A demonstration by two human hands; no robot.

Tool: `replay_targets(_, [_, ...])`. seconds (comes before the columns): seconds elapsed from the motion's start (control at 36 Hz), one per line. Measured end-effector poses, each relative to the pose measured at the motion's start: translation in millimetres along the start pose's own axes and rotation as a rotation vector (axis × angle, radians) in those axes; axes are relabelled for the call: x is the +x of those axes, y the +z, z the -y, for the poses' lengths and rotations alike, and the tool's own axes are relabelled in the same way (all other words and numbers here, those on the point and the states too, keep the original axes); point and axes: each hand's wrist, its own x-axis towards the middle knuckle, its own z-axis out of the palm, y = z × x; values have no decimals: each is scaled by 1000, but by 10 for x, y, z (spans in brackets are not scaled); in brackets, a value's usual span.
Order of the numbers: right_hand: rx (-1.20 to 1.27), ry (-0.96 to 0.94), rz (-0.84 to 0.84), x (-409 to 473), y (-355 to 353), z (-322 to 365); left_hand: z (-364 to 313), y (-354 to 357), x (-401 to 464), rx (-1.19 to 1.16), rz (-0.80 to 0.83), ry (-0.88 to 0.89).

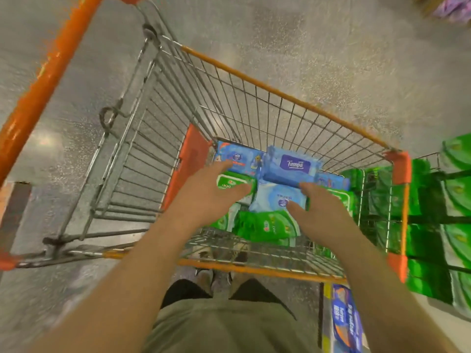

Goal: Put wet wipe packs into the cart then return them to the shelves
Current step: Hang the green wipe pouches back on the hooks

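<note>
A wire shopping cart (288, 96) with orange trim stands below me. Inside lie several wet wipe packs: a blue Tempo pack (293, 165) on top, a pale blue pack (275, 200) under it, green packs (267, 226) nearest me and a blue printed pack (237, 156) at the far end. Both hands reach down into the cart. My left hand (211, 192) hovers over the green and blue packs with fingers spread. My right hand (318, 210) has its fingertips on the near edge of the blue packs; I cannot tell whether it grips one.
Shelves (433, 225) at the right hold rows of green wipe packs, close beside the cart. Blue packs (345, 319) sit low at the bottom right. An orange cart handle (43, 80) crosses the upper left. Speckled grey floor (331, 47) lies beyond the cart.
</note>
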Motion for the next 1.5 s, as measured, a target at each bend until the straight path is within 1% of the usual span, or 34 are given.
replay_targets(0.08, [-31, -32, 41, 266, 109, -133, 50, 196, 179, -155, 15, -129])
replay_targets(0.19, [-77, -94, 124, 602, 273, -315, 146, 501, 426, -311, 109, -320])
replay_targets(0.25, [-113, -135, 171, 767, 366, -427, 202, 685, 577, -338, 156, -443])
replay_targets(0.33, [-199, -179, 237, 992, 529, -595, 263, 962, 732, -495, 215, -670])
replay_targets(0.39, [-269, -215, 282, 1129, 651, -686, 276, 1123, 778, -597, 226, -796])
replay_targets(0.47, [-361, -282, 341, 1278, 868, -808, 332, 1360, 865, -773, 173, -917])
replay_targets(0.53, [-419, -312, 365, 1321, 1020, -880, 354, 1506, 902, -840, 148, -910])
replay_targets(0.61, [-481, -343, 337, 1345, 1204, -981, 340, 1727, 929, -971, 125, -897])
replay_targets(0.72, [-444, -345, 384, 1368, 1308, -1076, 532, 2114, 1068, -1159, 19, -929])
replay_targets(0.78, [-427, -346, 382, 1367, 1329, -1104, 590, 2225, 1103, -1195, -26, -996])
replay_targets(0.83, [-408, -336, 395, 1349, 1340, -1107, 552, 2300, 1067, -1247, -24, -1016])
replay_targets(0.89, [-392, -338, 415, 1330, 1361, -1117, 564, 2395, 1043, -1292, -90, -1047])
replay_targets(0.94, [-400, -352, 437, 1312, 1380, -1116, 564, 2478, 1032, -1347, -116, -1069])
replay_targets(1.08, [-394, -363, 445, 1243, 1459, -1087, 613, 2609, 1049, -1456, -219, -1085])
replay_targets(1.17, [-344, -325, 503, 1240, 1535, -1093, 607, 2625, 1031, -1547, -295, -1077])
replay_targets(1.25, [-321, -283, 520, 1387, 1637, -1084, 668, 2656, 1070, -1568, -345, -1073])
replay_targets(1.36, [-203, -265, 573, 1722, 1984, -1230, 813, 2759, 1123, -1595, -288, -1055])
replay_targets(1.42, [-206, -277, 602, 1799, 2043, -1254, 819, 2772, 1126, -1615, -271, -1081])
replay_targets(1.5, [-252, -283, 641, 1832, 2067, -1259, 820, 2770, 1138, -1618, -324, -1116])
